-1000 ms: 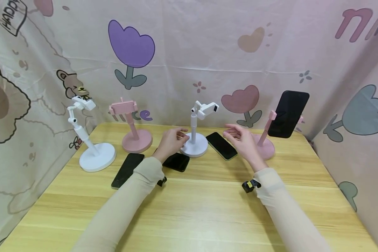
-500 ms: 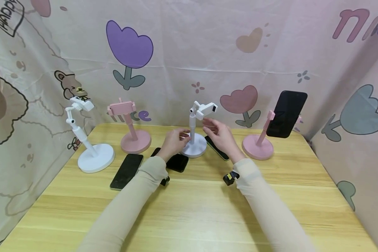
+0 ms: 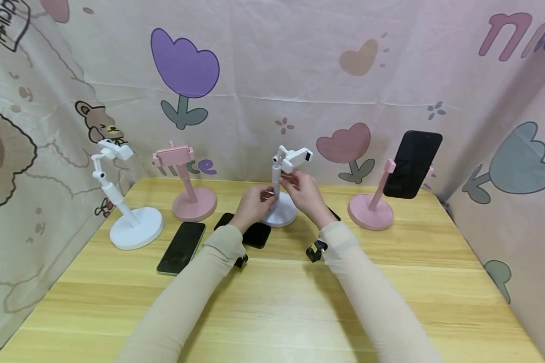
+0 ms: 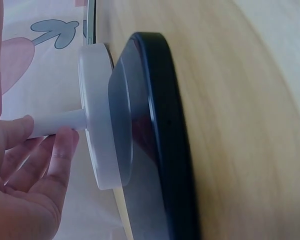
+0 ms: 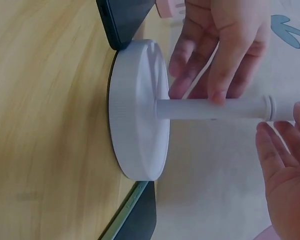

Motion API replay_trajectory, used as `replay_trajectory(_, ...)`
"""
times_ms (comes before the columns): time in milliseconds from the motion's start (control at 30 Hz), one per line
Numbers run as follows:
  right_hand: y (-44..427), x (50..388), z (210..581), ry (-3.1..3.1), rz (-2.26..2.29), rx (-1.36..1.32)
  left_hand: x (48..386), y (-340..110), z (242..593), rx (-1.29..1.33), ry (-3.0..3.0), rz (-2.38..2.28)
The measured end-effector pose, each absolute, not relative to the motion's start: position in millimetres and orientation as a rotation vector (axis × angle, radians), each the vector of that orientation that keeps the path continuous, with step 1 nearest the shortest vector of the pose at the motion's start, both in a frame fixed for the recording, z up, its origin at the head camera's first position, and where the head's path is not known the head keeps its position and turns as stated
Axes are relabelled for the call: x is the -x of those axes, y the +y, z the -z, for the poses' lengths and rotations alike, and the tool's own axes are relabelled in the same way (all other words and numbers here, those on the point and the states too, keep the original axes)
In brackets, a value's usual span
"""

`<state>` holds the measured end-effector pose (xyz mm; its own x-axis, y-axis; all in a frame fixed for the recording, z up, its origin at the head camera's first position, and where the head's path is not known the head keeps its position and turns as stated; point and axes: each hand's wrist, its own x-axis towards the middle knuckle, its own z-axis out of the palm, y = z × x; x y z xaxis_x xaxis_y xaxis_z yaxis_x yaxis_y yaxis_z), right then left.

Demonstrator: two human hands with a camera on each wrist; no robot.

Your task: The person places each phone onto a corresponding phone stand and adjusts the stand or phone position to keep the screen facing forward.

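In the head view, a white phone stand [image 3: 283, 214] with an empty clamp stands upright at the table's back middle. My left hand [image 3: 253, 206] pinches its lower stem between thumb and fingers; the left wrist view shows that thumb and fingers round the white stem [image 4: 60, 122]. Higher on the stem, my right hand [image 3: 305, 194] grips with thumb and fingertips, seen at the edge of the right wrist view. A black phone [image 3: 256, 235] lies beside the base, partly hidden by my left hand. Another phone [image 3: 334, 214] is mostly hidden behind my right hand.
A second white stand [image 3: 136, 229] and a pink stand [image 3: 194, 204] are at left, with a black phone [image 3: 181, 248] lying before them. At right, another pink stand [image 3: 371, 212] holds an upright phone [image 3: 412, 164]. A printed curtain [image 3: 263, 60] hangs behind.
My right hand has moved left from above the phone beside the right pink stand to the white stand's stem. My left hand has shifted slightly to the stem's lower part.
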<state>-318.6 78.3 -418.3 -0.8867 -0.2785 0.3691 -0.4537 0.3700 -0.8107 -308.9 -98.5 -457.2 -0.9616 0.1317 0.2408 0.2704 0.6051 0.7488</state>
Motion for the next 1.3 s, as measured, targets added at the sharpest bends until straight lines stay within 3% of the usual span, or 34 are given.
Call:
replay_trajectory(467,78,317,418,-2.478,-1.554,-0.553,304,-92,454,0.336,-2.694,1.274)
replay_trajectory(1300,105,283,421,-2.472,-1.458,-0.683,271,-89,456,0.511,-2.763,1.243)
